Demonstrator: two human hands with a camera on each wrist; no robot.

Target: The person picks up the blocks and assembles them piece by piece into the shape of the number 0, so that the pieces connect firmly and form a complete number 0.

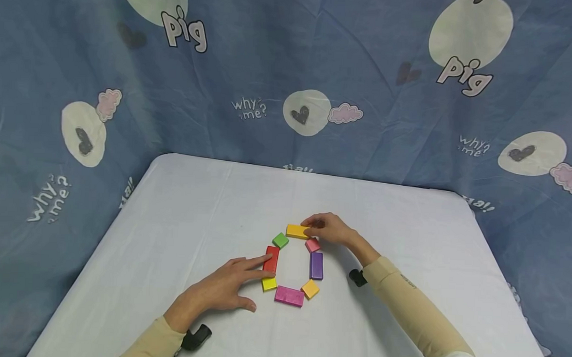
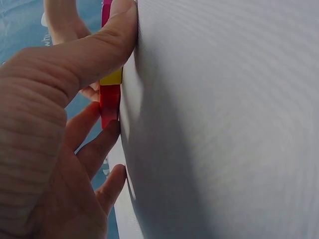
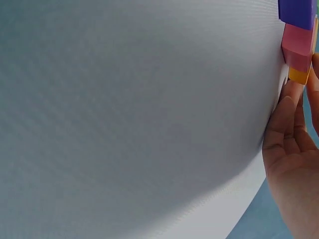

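Note:
Several coloured blocks form a ring on the table. My left hand [image 1: 223, 284] touches the long red block [image 1: 271, 261] on the ring's left side with outstretched fingers, its thumb spread away. At the ring's far side, my right hand [image 1: 331, 228] pinches the right end of a long yellow-orange block [image 1: 295, 231] between thumb and fingers. A small green block [image 1: 280, 240] lies left of that block, a small pink block [image 1: 313, 245] just below its right end. The small yellow block [image 1: 269, 284] sits against the red block's near end.
The ring's right side is a long purple block [image 1: 316, 266]. A small orange block [image 1: 310, 289] and a long magenta block [image 1: 289, 296] lie at the near side. Behind the white-covered table [image 1: 195, 212] hangs a blue printed curtain [image 1: 271, 52].

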